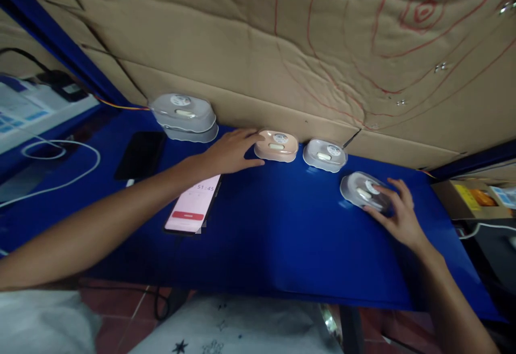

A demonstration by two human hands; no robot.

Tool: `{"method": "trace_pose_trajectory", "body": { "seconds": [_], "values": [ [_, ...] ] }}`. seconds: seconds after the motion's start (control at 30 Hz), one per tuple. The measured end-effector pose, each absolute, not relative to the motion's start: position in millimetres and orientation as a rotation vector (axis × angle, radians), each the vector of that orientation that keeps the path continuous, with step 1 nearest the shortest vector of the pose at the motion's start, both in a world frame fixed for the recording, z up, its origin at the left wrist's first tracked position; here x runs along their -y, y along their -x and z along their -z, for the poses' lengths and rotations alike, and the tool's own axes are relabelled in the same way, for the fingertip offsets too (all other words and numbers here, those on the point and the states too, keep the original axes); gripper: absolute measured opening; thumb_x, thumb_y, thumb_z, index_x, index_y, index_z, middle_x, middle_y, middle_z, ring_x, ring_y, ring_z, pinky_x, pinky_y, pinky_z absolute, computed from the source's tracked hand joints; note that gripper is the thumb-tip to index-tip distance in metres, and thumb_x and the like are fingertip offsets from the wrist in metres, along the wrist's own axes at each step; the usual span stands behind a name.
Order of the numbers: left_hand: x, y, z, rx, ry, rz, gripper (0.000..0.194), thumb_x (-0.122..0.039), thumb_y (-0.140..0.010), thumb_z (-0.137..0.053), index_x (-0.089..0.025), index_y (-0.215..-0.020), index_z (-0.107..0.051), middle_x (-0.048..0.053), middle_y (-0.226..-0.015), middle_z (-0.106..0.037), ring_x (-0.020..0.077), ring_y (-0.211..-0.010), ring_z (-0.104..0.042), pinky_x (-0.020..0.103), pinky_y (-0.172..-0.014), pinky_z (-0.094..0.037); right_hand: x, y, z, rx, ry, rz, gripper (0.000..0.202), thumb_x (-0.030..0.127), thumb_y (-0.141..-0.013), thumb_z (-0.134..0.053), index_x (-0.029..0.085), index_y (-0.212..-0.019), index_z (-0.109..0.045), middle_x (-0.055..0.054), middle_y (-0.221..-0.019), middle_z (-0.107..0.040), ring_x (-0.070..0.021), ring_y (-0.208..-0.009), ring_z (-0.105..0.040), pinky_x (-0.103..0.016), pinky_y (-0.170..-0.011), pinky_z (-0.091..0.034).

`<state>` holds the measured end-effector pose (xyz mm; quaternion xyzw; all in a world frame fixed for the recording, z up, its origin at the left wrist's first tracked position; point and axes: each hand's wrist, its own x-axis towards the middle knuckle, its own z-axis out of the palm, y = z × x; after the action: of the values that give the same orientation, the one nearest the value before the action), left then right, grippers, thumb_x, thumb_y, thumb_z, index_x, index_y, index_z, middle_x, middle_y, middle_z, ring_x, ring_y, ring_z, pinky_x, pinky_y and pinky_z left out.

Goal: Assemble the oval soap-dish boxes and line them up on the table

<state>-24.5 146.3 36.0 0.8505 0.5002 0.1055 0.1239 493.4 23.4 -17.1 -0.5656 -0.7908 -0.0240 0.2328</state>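
My left hand (237,150) reaches across the blue table, fingers stretched and thumb apart. Its fingertips are at the left end of a peach plastic case (277,152) with a clear lid and a round white sticker; whether they press on it I cannot tell. To the right of that sits a similar grey case (324,161). Farther right, my right hand (403,217) grips another grey case (358,187), thumb at the near side and fingers over its right end. Two more grey cases (187,120) are stacked at the back left.
A phone (187,209) with a lit timer screen lies under my left forearm. A dark phone (140,155) with a white cable is left of it. Cardboard (242,31) walls the table's back; an open carton (455,203) stands past the right edge.
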Motion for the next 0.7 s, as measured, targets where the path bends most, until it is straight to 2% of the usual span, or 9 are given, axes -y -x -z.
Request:
{"method": "trace_pose_trajectory", "body": {
  "seconds": [0.1, 0.13, 0.23, 0.3, 0.47, 0.53, 0.63, 0.7],
  "values": [
    [-130, 20, -29, -1.407, -2.444, -0.305, 0.056, -0.047, -0.098, -0.066, -0.024, -0.149, -0.057, 0.014, -0.145, -0.066, 0.0377, -0.134, -0.063, 0.053, -0.113, -0.049, -47, -523, 20, 2.07, 1.666, 0.177, 0.059, 0.068, -0.094, -0.069, 0.03, -0.138, -0.069, -0.018, -0.153, -0.049, -0.0474, -0.142, -0.049, -0.066, -0.115, -0.039],
    [-120, 18, -26, -1.375, -2.442, -0.35, 0.054, -0.047, -0.098, -0.066, -0.025, -0.148, -0.058, 0.014, -0.147, -0.064, 0.0379, -0.134, -0.062, 0.053, -0.113, -0.048, -56, -526, 21, 2.047, 1.676, 0.156, 0.06, 0.068, -0.094, -0.068, 0.029, -0.14, -0.069, -0.019, -0.15, -0.051, -0.0464, -0.139, -0.051, -0.065, -0.114, -0.04],
    [-88, 13, -21, -1.312, -2.401, -0.468, 0.052, -0.049, -0.095, -0.07, -0.028, -0.142, -0.061, 0.013, -0.167, -0.044, 0.0423, -0.149, -0.049, 0.056, -0.12, -0.042, -80, -520, 23, 2.029, 1.666, 0.081, 0.068, 0.073, -0.095, -0.063, 0.027, -0.146, -0.065, -0.02, -0.146, -0.053, -0.0453, -0.139, -0.05, -0.064, -0.116, -0.039],
    [-71, 9, -19, -1.263, -2.307, -0.49, 0.053, -0.048, -0.093, -0.074, -0.028, -0.14, -0.061, 0.013, -0.173, -0.034, 0.0432, -0.151, -0.046, 0.056, -0.121, -0.043, -94, -507, 24, 2.059, 1.644, 0.064, 0.072, 0.074, -0.095, -0.06, 0.027, -0.15, -0.062, -0.019, -0.149, -0.051, -0.0449, -0.14, -0.048, -0.064, -0.118, -0.038],
    [-50, -3, -16, -1.136, -2.175, -0.555, 0.049, -0.031, -0.089, -0.075, -0.029, -0.135, -0.059, 0.011, -0.165, -0.042, 0.0361, -0.135, -0.063, 0.049, -0.11, -0.054, -113, -459, 22, 2.13, 1.622, 0.057, 0.074, 0.075, -0.098, -0.055, 0.025, -0.153, -0.059, -0.022, -0.152, -0.05, -0.0477, -0.141, -0.048, -0.069, -0.116, -0.037],
    [-46, -9, -14, -1.092, -2.177, -0.564, 0.045, -0.031, -0.088, -0.076, -0.029, -0.13, -0.059, 0.011, -0.159, -0.046, 0.0347, -0.13, -0.066, 0.048, -0.106, -0.056, -109, -430, 17, 2.137, 1.634, 0.054, 0.074, 0.072, -0.099, -0.055, 0.028, -0.158, -0.052, -0.021, -0.159, -0.046, -0.0492, -0.146, -0.044, -0.073, -0.116, -0.033],
    [-42, -17, -8, -1.079, -2.154, -0.559, 0.051, -0.036, -0.085, -0.082, -0.028, -0.129, -0.057, 0.013, -0.157, -0.047, 0.0371, -0.13, -0.066, 0.052, -0.104, -0.057, -86, -374, 7, 2.242, 1.461, -0.018, 0.078, 0.065, -0.102, -0.057, 0.035, -0.169, -0.029, -0.017, -0.173, -0.031, -0.0462, -0.159, -0.028, -0.076, -0.122, -0.022],
    [-40, -19, -3, -1.052, -2.141, -0.581, 0.065, -0.034, -0.084, -0.084, -0.029, -0.14, -0.051, 0.015, -0.16, -0.045, 0.0396, -0.137, -0.06, 0.056, -0.108, -0.053, -63, -339, 1, 2.42, 1.19, -0.274, 0.089, 0.066, -0.097, -0.066, 0.038, -0.17, -0.024, -0.013, -0.175, -0.029, -0.0423, -0.161, -0.027, -0.07, -0.125, -0.028]
  ]
}}
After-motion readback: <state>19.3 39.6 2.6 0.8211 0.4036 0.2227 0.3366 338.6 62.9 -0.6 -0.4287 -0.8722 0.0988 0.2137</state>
